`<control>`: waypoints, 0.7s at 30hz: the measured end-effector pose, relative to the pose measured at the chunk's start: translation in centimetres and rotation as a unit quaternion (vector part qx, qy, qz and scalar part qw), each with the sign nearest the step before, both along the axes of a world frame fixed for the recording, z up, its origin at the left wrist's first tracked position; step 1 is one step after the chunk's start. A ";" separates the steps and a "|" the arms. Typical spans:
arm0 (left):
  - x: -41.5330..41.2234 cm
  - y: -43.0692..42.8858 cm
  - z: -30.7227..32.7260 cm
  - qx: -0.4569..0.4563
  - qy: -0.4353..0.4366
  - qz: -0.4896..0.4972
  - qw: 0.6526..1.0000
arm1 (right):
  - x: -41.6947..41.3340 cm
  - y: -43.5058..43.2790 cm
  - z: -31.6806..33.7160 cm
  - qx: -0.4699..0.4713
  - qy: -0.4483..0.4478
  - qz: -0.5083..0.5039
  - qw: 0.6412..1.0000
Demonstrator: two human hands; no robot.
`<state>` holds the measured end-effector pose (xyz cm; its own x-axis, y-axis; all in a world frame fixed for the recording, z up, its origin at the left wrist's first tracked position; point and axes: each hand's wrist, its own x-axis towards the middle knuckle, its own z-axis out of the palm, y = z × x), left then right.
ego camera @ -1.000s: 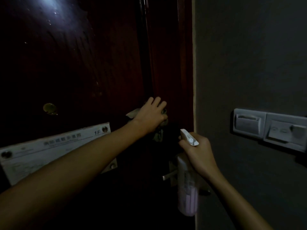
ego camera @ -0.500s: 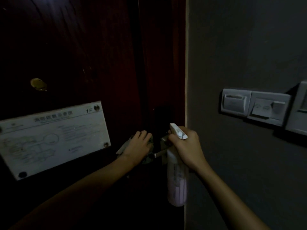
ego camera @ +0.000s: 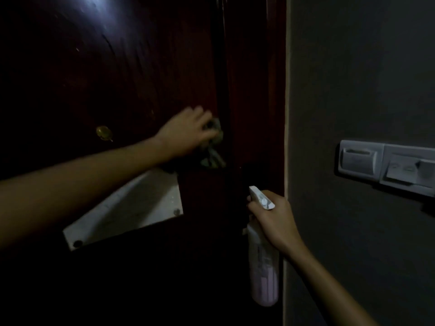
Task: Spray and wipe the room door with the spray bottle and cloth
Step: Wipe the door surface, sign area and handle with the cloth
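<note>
1. Room door point(ego camera: 117, 78): dark red wood filling the left of the view, with a glare patch near the top, a brass disc point(ego camera: 104, 133) at mid-height and a pale sign plate point(ego camera: 141, 208) lower down.
2. Left grip point(ego camera: 186, 135) clenched round a bunched cloth point(ego camera: 213, 147), pressed to the panel close to its right edge, above the plate. Blurred, so judged mid-stroke.
3. Right grip point(ego camera: 275, 222) wrapped round the neck of the spray bottle point(ego camera: 263, 274), nozzle toward the door, body hanging low near the wall edge. Finger on trigger: cannot tell.
4. To wipe well: spread the cloth flatter for fuller contact, work overlapping passes down the edge strip, ease round disc and plate screws, hold the bottle clear of the wiped path.
5. Dim light, streaks hard to judge; check against the glare patch.
</note>
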<state>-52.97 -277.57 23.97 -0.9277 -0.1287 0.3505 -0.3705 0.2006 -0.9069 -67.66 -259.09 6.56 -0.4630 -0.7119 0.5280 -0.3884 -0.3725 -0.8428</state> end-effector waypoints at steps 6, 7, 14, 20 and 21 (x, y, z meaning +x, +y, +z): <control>3.1 0.6 14.2 0.042 0.192 0.004 0.980 | 1.6 -2.1 6.5 -0.027 0.003 0.013 1.000; 3.3 0.4 15.1 0.040 0.194 0.006 0.980 | 2.0 -2.4 7.8 -0.031 0.003 0.020 0.999; 4.0 -0.3 21.6 0.005 0.267 -0.021 0.963 | 1.4 -3.8 16.5 -0.082 0.039 0.022 0.996; 6.6 -0.7 21.5 0.018 0.335 -0.041 0.941 | -0.1 -4.4 20.4 -0.161 0.030 0.023 0.986; 7.9 -0.7 21.2 0.026 0.356 -0.045 0.933 | 0.0 -4.7 20.6 -0.168 0.032 0.022 0.985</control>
<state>-45.04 -278.26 45.18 -0.4699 -0.0957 0.8775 -0.8552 0.2958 -0.4257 -67.62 -263.81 27.12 -0.3937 -0.5099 0.7648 -0.4149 -0.6439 -0.6429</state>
